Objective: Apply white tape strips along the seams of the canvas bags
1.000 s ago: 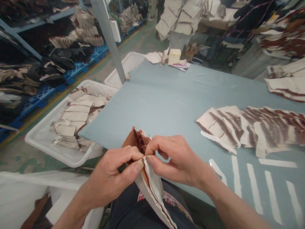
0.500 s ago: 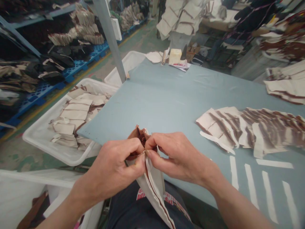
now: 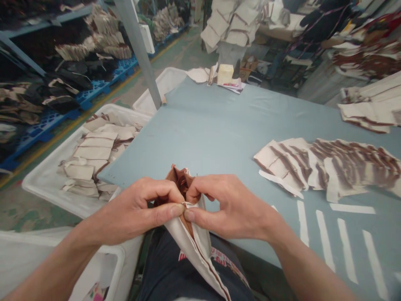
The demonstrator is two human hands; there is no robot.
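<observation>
A cream fabric pouch with brown lining hangs in front of my body, its mouth open at the top. My left hand pinches the pouch's near rim between thumb and bent fingers. Right beside it, my right hand grips the same rim, thumb outside and fingertips inside the opening. The two thumbs almost meet over a seam with a brown edge that runs down the pouch. The deeper inside of the pouch is in shadow.
On the blue table, overlapping cream-and-brown pieces lie at right, with white strips nearer me. A white bin of similar pieces stands left. A metal post rises by the table's corner. A person is at the far right.
My left thumb has straightened along the rim, and the seam below the thumbs has spread wider, showing more brown. Both hands still hold the pouch. The view has shifted slightly.
</observation>
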